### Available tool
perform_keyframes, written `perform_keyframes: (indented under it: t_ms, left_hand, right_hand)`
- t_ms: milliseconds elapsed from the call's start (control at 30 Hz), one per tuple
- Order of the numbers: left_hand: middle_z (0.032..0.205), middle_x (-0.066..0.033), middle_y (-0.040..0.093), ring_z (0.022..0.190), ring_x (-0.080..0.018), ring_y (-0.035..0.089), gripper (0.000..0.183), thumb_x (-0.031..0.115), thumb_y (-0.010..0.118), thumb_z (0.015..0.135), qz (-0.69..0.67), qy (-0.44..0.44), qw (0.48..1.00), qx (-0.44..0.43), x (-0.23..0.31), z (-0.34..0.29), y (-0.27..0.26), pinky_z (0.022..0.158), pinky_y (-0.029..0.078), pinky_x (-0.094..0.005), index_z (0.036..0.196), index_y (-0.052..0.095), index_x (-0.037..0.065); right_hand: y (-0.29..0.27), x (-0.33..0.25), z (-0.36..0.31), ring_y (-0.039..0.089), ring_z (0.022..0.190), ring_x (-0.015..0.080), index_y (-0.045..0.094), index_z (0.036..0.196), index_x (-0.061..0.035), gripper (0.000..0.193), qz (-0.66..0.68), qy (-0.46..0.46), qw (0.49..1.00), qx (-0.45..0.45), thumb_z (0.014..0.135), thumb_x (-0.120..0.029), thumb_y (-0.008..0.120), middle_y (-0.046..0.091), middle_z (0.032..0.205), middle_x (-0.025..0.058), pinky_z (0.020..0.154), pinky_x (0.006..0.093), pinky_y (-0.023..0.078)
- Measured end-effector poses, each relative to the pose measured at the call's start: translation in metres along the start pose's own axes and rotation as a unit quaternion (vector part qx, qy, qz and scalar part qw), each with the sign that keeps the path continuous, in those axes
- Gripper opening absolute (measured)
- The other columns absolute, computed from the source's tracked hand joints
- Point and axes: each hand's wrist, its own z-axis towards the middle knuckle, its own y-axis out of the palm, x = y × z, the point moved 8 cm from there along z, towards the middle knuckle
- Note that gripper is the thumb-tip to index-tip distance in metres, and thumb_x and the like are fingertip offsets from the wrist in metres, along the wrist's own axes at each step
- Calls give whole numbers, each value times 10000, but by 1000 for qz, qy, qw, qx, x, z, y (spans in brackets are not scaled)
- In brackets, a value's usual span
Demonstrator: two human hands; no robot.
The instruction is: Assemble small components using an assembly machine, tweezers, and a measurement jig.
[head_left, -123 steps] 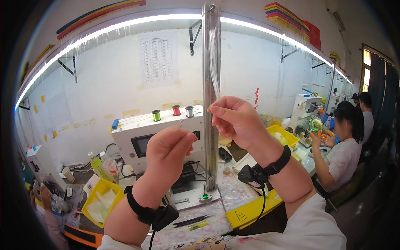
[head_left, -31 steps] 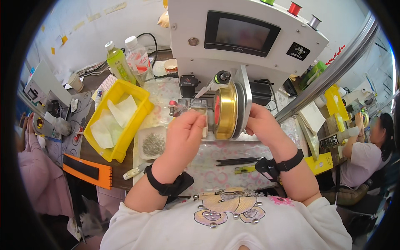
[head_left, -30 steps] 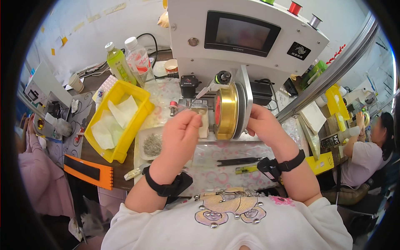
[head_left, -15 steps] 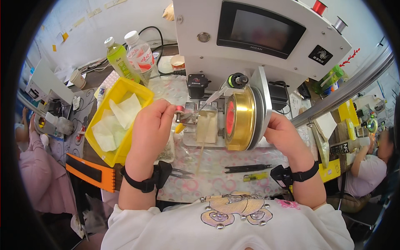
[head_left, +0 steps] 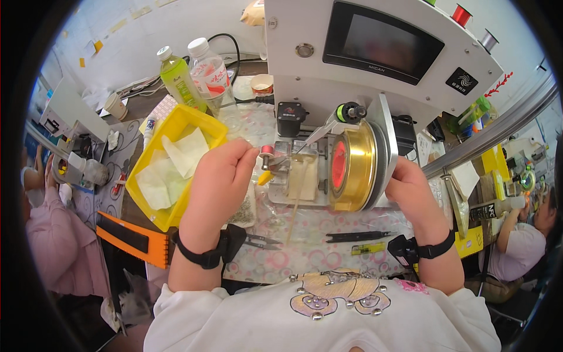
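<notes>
My left hand (head_left: 226, 176) is closed in a pinch just left of a small red thread spool (head_left: 267, 150) mounted on the machine. Whatever sits between its fingertips is hidden. My right hand (head_left: 409, 186) curls at the right side of a metal plate (head_left: 388, 126), its fingertips mostly out of sight. Between my hands are a large gold-coloured drum (head_left: 356, 170) with a red centre and a dark grey wheel. A pale rectangular block (head_left: 303, 179) lies on the machine's bed left of the drum, with a thin stick slanting down from it. A yellow tip (head_left: 265, 178) hangs below the spool.
The white machine housing (head_left: 302, 88) with a dark screen (head_left: 384, 42) rises behind. Left stand a yellow basket (head_left: 138, 185) of white tissues and two bottles. Scissors (head_left: 263, 241), black tweezers (head_left: 358, 236) and a yellow-green cutter (head_left: 368, 249) lie in front. People sit at both sides.
The whole view has shifted, so the machine and table things appear slightly farther right. Both hands stay at about the same places on the machine, with the left fingertips slightly farther from the spool.
</notes>
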Motion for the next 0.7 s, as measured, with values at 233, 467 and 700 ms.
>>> perform_keyframes:
  t_ms: [233, 467, 700]
  left_hand:
    - [625, -62, 511, 581, -157, 447, 175, 96, 550, 887, 7, 17, 1000, 2, -12, 8, 8, 545, 372, -282, 759, 546, -23]
    - [600, 46, 459, 498, -50, 386, 161, 125, 522, 920, -230, -143, 956, -108, -48, 0, 32, 452, 306, -209, 807, 587, 31]
    - [572, 64, 387, 446, -23, 316, 157, 161, 500, 940, -354, -223, 907, -45, -67, -13, 31, 391, 224, -189, 928, 588, 32]
  right_hand:
    - [6, -4, 8, 478, 682, 17, 640, 1006, -8, 156, 73, -8, 997, 14, 889, -94, 583, 598, 786, -51, 588, 188, 389]
    - [1, 14, 7, 500, 669, 40, 640, 942, -18, 113, 58, -5, 998, 25, 868, -70, 572, 603, 754, -27, 584, 207, 409]
    - [-52, -17, -42, 468, 651, 44, 585, 852, -20, 90, -101, -61, 993, 1, 854, -103, 620, 539, 706, -28, 578, 214, 392]
